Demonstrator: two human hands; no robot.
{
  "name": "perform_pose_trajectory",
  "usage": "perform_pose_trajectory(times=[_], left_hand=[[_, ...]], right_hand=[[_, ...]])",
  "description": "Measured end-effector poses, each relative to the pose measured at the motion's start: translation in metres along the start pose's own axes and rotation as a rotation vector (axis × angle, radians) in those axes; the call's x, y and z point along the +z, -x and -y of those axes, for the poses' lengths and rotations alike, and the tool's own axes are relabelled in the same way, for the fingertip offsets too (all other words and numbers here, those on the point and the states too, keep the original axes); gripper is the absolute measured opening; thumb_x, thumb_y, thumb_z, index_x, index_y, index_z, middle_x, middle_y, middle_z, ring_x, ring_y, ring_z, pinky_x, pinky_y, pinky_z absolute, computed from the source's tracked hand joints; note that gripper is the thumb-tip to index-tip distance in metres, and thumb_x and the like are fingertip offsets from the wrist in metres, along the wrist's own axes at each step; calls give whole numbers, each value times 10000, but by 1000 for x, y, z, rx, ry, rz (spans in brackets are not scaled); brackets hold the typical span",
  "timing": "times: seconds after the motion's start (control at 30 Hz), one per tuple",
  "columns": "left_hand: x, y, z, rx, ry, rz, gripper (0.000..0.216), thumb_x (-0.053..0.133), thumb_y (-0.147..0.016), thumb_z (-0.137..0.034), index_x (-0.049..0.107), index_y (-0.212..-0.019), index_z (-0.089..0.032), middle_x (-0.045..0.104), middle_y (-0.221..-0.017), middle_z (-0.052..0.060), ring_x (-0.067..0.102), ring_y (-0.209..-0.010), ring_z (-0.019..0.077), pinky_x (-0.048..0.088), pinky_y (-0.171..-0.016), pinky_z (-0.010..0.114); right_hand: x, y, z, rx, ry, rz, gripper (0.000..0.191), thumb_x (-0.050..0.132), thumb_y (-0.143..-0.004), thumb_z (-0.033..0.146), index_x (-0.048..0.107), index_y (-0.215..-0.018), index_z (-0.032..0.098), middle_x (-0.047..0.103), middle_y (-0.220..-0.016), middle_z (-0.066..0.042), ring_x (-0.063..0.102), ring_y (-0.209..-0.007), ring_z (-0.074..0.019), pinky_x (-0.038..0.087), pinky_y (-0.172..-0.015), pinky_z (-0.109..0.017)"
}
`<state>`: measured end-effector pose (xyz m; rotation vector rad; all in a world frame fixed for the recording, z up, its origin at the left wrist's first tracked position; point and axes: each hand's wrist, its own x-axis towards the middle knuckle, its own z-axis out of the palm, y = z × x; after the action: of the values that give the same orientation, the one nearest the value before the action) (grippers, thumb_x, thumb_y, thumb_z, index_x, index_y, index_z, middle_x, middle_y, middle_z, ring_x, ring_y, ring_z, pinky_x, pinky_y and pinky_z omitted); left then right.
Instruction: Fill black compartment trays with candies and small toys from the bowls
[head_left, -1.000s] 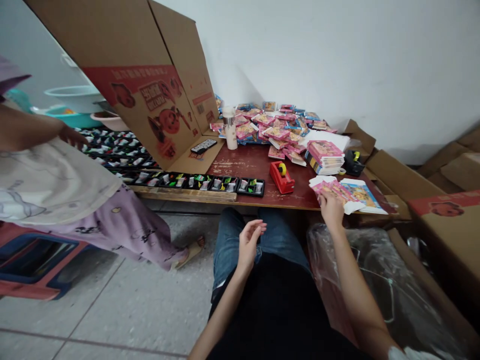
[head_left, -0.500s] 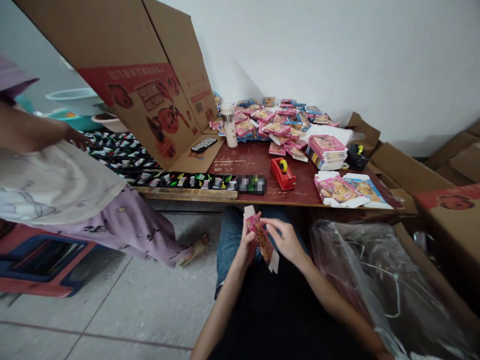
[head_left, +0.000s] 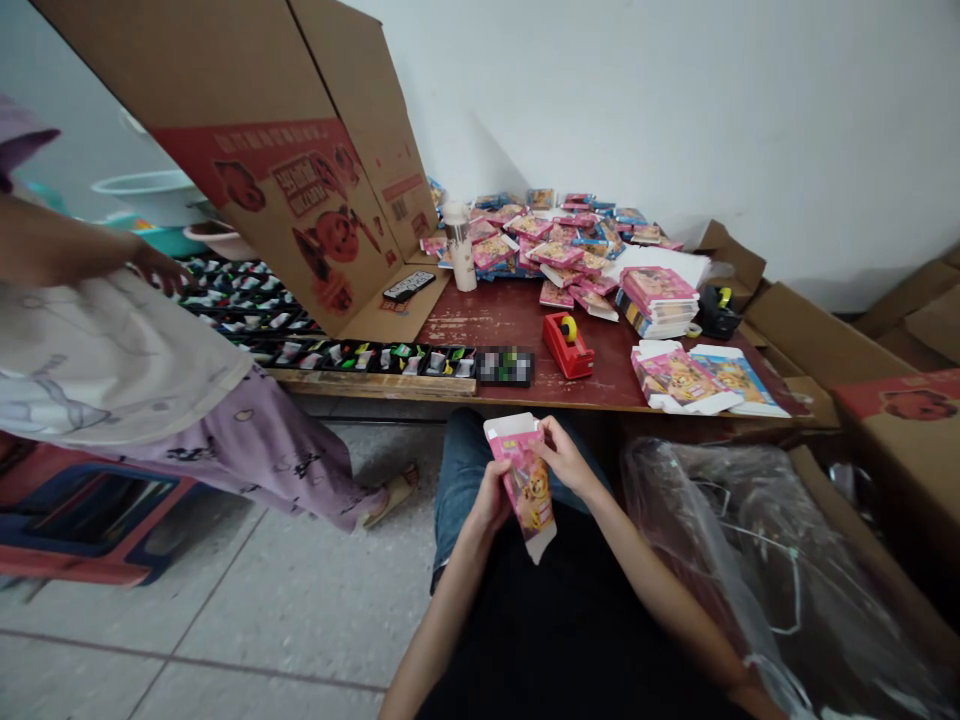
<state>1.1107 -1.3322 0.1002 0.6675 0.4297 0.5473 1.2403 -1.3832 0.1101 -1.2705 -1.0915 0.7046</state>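
Observation:
A pink printed cardboard box (head_left: pixel 531 488) with white end flaps sits between my hands, above my lap. My left hand (head_left: pixel 493 492) grips its left edge, thumb on the printed face. My right hand (head_left: pixel 564 455) pinches the upper right side, just below the top flap. The top flap stands up and the bottom flap hangs loose. On the table beyond, a black tray (head_left: pixel 505 368) lies near the front edge, its contents blurred. A red tape dispenser (head_left: pixel 568 345) with yellow tape stands to its right.
Flat pink and blue boxes (head_left: pixel 686 378) lie at the table's right, before a stack of pink boxes (head_left: pixel 658 300). A heap of packed boxes (head_left: pixel 555 245) covers the back. At left are a large carton (head_left: pixel 300 200), filled black trays (head_left: pixel 360 357) and a co-worker (head_left: pixel 112 360). Plastic sheeting (head_left: pixel 742 540) lies right.
The pink box has turned so its printed face shows more broadly. My right hand has moved up to its upper right edge and closed there. The co-worker's arm shifted slightly.

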Motion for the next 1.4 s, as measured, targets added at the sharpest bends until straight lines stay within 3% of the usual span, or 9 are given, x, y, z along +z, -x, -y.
perform_pose_trajectory(times=[0.23, 0.37, 0.53, 0.7, 0.93, 1.0, 1.17, 1.33, 1.4], left_hand=[[-8, -16, -9, 319, -580, -78, 348, 602, -712, -363, 604, -987, -149, 642, -1027, 78, 567, -1002, 234, 426, -899, 327], [-11, -21, -1, 468, -727, -171, 388, 466, -841, -415, 513, -1138, -170, 601, -1106, 88, 557, -1017, 212, 420, -903, 323], [-6, -17, 11, 655, -707, -371, 602, 389, -892, -427, 175, -1403, -189, 570, -1156, 104, 572, -1007, 192, 422, -890, 321], [-4, -12, 10, 702, -626, -346, 446, 447, -869, -432, 441, -1270, -237, 516, -1247, 56, 456, -1180, 188, 321, -991, 272], [-13, -20, 14, 606, -626, -326, 289, 463, -850, -462, 572, -874, -195, 556, -762, 3, 525, -725, 151, 413, -737, 238], [-13, -24, 13, 648, -628, -323, 248, 493, -844, -418, 580, -851, -186, 579, -848, 20, 540, -829, 154, 404, -808, 237], [-9, -23, 7, 730, -519, -294, 330, 536, -830, -329, 521, -1140, -214, 605, -987, 43, 561, -945, 158, 404, -882, 277], [-2, -11, 2, 720, -615, -258, 217, 508, -828, -323, 640, -766, -162, 622, -1019, 84, 567, -971, 202, 415, -855, 290], [1, -7, 0, 679, -618, -259, 163, 533, -801, -287, 643, -812, -167, 615, -1092, 88, 565, -1001, 214, 422, -840, 290]], right_hand=[[1, 6, -10, -87, 162, -352, 220, 601, -760, 345, 440, -808, 202, 443, -694, 45, 438, -609, -93, 385, -595, -210], [9, 4, -6, -98, 75, -535, 468, 657, -718, 297, 427, -1116, 214, 571, -781, 19, 543, -666, -118, 452, -661, -245], [13, 3, -6, -84, -128, -392, 512, 663, -714, 342, 430, -1148, 201, 635, -930, -52, 617, -806, -169, 496, -738, -294], [12, 10, -12, -121, 14, -360, 386, 606, -764, 335, 499, -1111, 205, 576, -1115, -72, 559, -1005, -185, 449, -873, -308], [0, 8, -32, -36, 45, -355, 190, 542, -785, 377, 511, -778, 190, 533, -765, 4, 507, -729, -133, 422, -680, -233], [-1, 6, -35, -31, -28, -359, 190, 534, -794, 371, 506, -748, 188, 536, -771, 6, 511, -734, -125, 416, -681, -223], [5, 7, -29, -48, -268, -359, 280, 555, -783, 309, 524, -1047, 221, 599, -898, -10, 585, -797, -146, 456, -761, -283], [7, 11, -16, -80, -319, -274, 140, 539, -771, 299, 566, -703, 179, 636, -926, -46, 621, -864, -189, 457, -861, -363], [7, 14, -10, -63, -313, -252, 116, 567, -753, 276, 548, -688, 183, 650, -922, -41, 628, -849, -190, 465, -848, -366]])
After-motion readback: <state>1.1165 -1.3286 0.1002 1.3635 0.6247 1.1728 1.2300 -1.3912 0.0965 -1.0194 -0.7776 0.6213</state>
